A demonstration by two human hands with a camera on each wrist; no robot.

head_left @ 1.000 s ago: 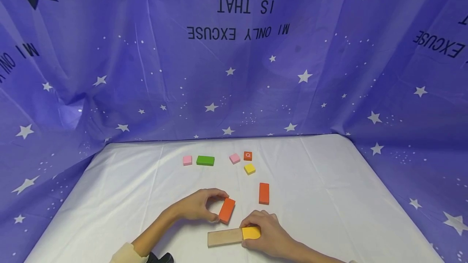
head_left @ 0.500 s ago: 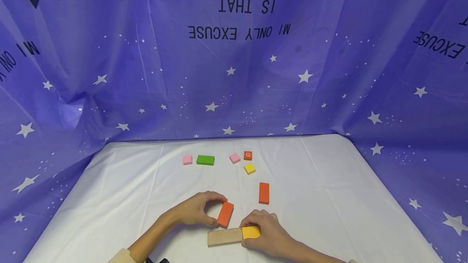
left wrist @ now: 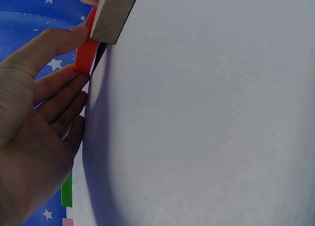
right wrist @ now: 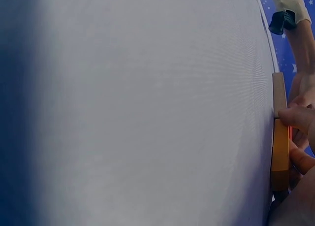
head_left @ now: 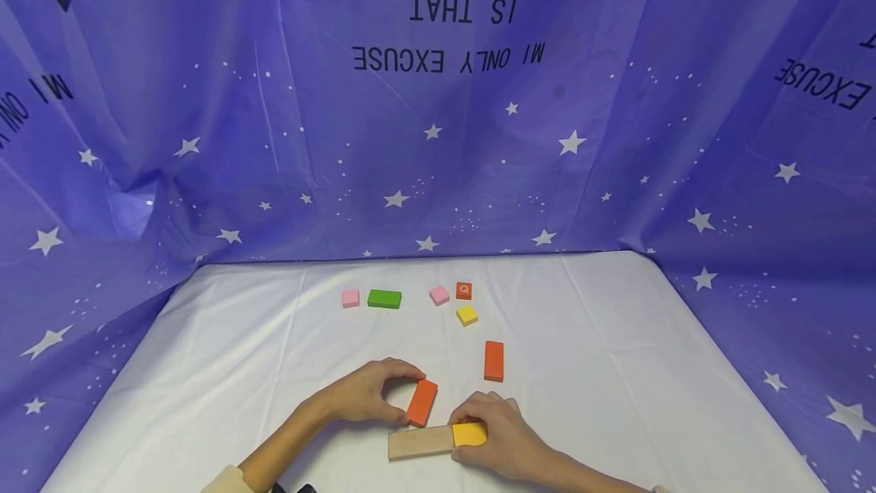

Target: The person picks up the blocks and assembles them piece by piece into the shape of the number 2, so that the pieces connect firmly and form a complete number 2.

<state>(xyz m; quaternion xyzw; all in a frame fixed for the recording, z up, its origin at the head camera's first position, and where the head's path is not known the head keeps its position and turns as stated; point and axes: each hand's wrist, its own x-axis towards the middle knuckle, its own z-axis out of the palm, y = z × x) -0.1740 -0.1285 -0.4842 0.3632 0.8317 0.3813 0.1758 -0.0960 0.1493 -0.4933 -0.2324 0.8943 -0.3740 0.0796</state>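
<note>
In the head view my left hand pinches an orange-red rectangular block by its two ends, thumb at the near end and fingers at the far one. The near end of that block comes right up to a plain wooden block. My right hand grips a yellow-orange block, set end to end with the wooden one. In the right wrist view the thumb lies where the wooden block and the yellow-orange block meet. The left wrist view shows the wooden block's end beside the orange-red block.
A second orange-red block lies beyond my right hand. Farther back sit a green block, two pink squares, one of them here, a yellow square and an orange-red square marked Q. A starry purple curtain surrounds the white table.
My left hand has drawn the orange-red block slightly nearer, up to the wooden block, and then held still. My right hand stays on the yellow-orange block.
</note>
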